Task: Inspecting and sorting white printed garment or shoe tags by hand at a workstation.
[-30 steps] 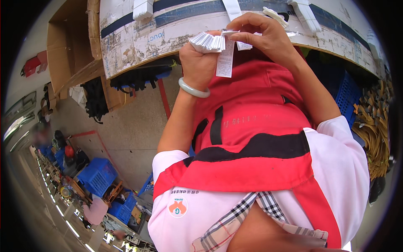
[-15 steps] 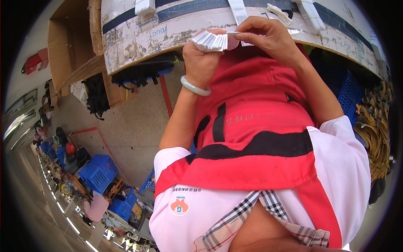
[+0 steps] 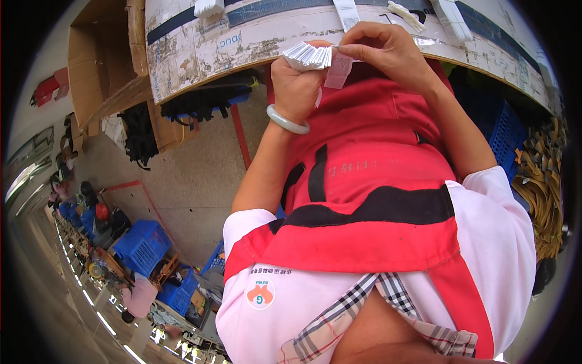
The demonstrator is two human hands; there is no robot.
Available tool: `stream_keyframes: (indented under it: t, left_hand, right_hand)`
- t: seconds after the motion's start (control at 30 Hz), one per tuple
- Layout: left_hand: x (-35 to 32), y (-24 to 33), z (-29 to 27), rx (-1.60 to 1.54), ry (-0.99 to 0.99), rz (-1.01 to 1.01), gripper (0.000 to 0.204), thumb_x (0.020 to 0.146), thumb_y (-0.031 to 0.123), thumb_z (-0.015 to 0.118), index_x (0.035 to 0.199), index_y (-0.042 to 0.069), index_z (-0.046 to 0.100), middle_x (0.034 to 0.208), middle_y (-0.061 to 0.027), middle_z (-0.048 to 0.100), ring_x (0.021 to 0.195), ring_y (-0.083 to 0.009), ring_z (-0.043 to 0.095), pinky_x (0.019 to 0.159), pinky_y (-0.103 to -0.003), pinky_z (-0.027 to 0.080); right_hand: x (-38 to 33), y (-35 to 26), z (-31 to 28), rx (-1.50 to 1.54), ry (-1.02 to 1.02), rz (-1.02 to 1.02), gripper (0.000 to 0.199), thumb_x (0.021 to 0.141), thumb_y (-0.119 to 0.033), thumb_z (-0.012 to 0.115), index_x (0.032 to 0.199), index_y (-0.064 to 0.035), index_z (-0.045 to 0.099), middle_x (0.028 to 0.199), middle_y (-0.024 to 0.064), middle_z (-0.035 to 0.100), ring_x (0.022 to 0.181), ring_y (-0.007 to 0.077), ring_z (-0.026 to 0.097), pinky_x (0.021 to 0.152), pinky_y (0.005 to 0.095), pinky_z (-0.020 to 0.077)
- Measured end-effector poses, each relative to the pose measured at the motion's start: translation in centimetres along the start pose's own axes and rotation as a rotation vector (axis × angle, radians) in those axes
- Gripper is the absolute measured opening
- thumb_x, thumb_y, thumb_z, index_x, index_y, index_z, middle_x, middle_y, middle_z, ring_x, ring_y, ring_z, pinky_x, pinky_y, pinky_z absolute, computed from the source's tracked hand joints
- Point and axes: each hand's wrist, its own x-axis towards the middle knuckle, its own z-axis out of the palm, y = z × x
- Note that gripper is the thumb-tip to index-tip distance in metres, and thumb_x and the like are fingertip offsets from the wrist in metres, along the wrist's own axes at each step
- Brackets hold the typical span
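My left hand is closed around a fanned bundle of folded white labels, held up at the near edge of the worktable. At the bundle's right end, my right hand pinches a white label between thumb and fingertips. A thin, see-through whitish label with faint print hangs below that pinch, in front of my red apron. Just beyond the fingers, a white printed strip lies on the tabletop. My fingers hide part of the pinched label.
The worn worktable carries a white stack at left, and a white bundle and a pale twisted piece at right. An open cardboard box stands left. Blue crates and a co-worker are at lower left.
The see-through label now hangs lower and shows more of its length between my hands. My left hand has shifted slightly right with the bundle.
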Motion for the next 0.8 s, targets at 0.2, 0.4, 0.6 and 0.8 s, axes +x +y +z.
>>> stream_keyframes:
  t: [0.2, 0.4, 0.6, 0.8]
  left_hand:
    - [-0.1, -0.2, -0.5, 0.062, 0.059, -0.026, 0.019, 0.080, -0.007, 0.062, 0.096, -0.001, 0.070, 0.083, -0.0016, 0.068, 0.073, -0.0067, 0.060, 0.064, -0.022, 0.049]
    - [-0.2, -0.4, -0.2, -0.036, 0.018, -0.145, 0.012, 0.084, -0.001, 0.066, 0.095, 0.000, 0.069, 0.078, -0.0012, 0.066, 0.064, -0.0060, 0.057, 0.052, -0.021, 0.043]
    - [-0.2, 0.0, -0.4, -0.440, -0.033, -0.459, 0.026, 0.090, 0.027, 0.067, 0.099, 0.002, 0.063, 0.077, -0.0049, 0.064, 0.053, -0.0087, 0.051, 0.043, -0.022, 0.038]
    - [-0.2, -0.5, -0.2, -0.575, -0.202, -0.456, 0.036, 0.089, 0.033, 0.068, 0.100, -0.001, 0.061, 0.085, -0.0086, 0.067, 0.072, -0.0146, 0.067, 0.062, -0.024, 0.055]
  right_hand:
    - [0.4, -0.7, -0.6, 0.048, -0.020, 0.114, 0.021, 0.093, -0.020, 0.063, 0.099, -0.0001, 0.067, 0.091, 0.0016, 0.065, 0.084, 0.0087, 0.058, 0.078, 0.0229, 0.0481]
    - [0.1, -0.3, -0.5, 0.008, -0.082, 0.118, 0.017, 0.091, -0.017, 0.065, 0.093, -0.0003, 0.066, 0.088, -0.0002, 0.062, 0.082, 0.0078, 0.056, 0.077, 0.0221, 0.0458]
    - [0.4, -2.6, -0.4, 0.313, -0.322, 0.288, 0.012, 0.089, -0.014, 0.067, 0.090, -0.0015, 0.065, 0.081, -0.0010, 0.059, 0.074, 0.0049, 0.052, 0.070, 0.0199, 0.0446]
    - [0.0, -1.0, 1.2, 0.105, 0.017, 0.083, 0.015, 0.093, -0.014, 0.062, 0.096, 0.0002, 0.067, 0.077, 0.0025, 0.063, 0.071, 0.0083, 0.060, 0.066, 0.0219, 0.0507]
